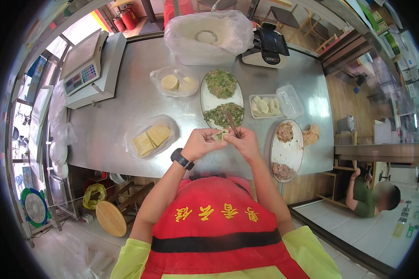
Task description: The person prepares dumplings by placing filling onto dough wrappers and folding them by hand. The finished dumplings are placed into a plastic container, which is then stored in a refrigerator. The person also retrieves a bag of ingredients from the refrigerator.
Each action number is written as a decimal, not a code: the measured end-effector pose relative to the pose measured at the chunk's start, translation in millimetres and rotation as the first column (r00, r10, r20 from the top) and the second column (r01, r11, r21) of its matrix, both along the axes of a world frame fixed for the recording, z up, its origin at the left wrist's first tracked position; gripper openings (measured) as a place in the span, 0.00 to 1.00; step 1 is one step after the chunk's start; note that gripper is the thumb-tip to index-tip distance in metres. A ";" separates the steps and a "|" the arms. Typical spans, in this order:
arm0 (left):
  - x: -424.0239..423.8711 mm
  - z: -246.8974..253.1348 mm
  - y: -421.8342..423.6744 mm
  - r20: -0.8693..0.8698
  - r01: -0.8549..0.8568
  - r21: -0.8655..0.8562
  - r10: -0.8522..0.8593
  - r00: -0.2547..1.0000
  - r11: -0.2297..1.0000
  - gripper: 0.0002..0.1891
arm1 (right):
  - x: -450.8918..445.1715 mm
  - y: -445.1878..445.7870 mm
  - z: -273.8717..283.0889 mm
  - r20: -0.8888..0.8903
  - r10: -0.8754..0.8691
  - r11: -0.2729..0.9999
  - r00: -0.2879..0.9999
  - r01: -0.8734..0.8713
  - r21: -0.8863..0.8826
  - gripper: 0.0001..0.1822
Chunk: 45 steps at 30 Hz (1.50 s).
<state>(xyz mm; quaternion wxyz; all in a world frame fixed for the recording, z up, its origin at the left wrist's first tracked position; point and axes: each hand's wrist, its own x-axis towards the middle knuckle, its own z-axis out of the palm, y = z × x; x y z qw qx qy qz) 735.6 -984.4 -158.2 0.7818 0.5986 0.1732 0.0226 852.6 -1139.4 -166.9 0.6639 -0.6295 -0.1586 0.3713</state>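
Between my two hands, just above the steel table's front part, is a dumpling wrapper [219, 135] with green filling showing in its fold. My left hand [203, 142] pinches one side of it. The other side is held by my right hand [245, 142], which also grips a flat filling stick [231, 122] that slants up between thumb and fingers. Directly beyond lies an oval platter [206, 99] bearing two mounds of green chopped filling [221, 83]. The stick's far end overlaps the nearer mound. To the left, square yellow wrappers [151, 140] lie in a clear plastic bag.
Round wrappers [170, 82] sit bagged farther back. A plastic box [265, 106] holds several folded dumplings; right of me is a meat platter [287, 151] beside a crumpled cloth [311, 134]. A scale [82, 73], plastic-lined tub [209, 45] and black-and-white machine [267, 48] stand around. A person [365, 195] sits beyond the glass.
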 end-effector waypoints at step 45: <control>-5.5 -17.5 -23.5 0.094 -0.198 0.705 0.187 0.978 0.681 0.09 | -14.3 -10.1 -11.5 0.315 0.004 0.969 0.949 0.074 -0.236 0.07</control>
